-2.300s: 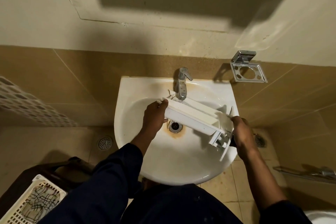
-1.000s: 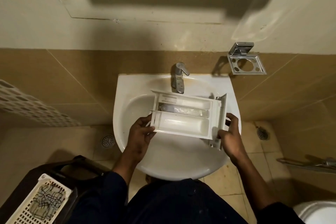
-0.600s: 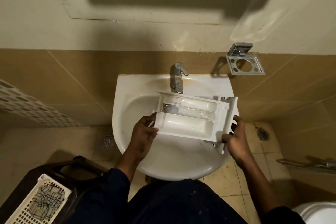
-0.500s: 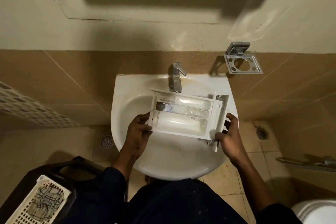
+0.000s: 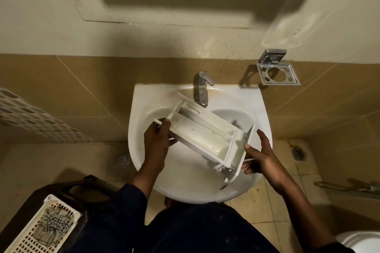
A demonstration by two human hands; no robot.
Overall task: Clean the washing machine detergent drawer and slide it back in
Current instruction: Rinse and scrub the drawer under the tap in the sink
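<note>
The left hand (image 5: 157,141) curls its fingers round the rear end of the detergent drawer (image 5: 205,137), thumb up at the near corner. The drawer hangs in the air over the sink (image 5: 139,109), compartments up, slanting from high at the back left to low at the front right. That rear end lies just beside the spout of the tap (image 5: 202,90), so a further swing or lift on this side would likely knock plastic against metal. At the low end the right hand (image 5: 260,156) pinches only the front panel, thumb on its inner face and lower fingers curled beneath, the forefinger standing straight and idle. That is a thin hold on what may be wet plastic. If it slips, the drawer would probably drop front first into the hard bowl, where the small clips under the panel look most likely to break. As for room, a pale slatted basket (image 5: 39,230) sits low at the left, well apart from the sink. The bowl leaves open space beneath and toward the person, while the wall and tap close off the back. The panel's outer edge is near the sink's right rim. The chrome wall holder (image 5: 277,75) and the rail (image 5: 349,189) further right stand well clear.
</note>
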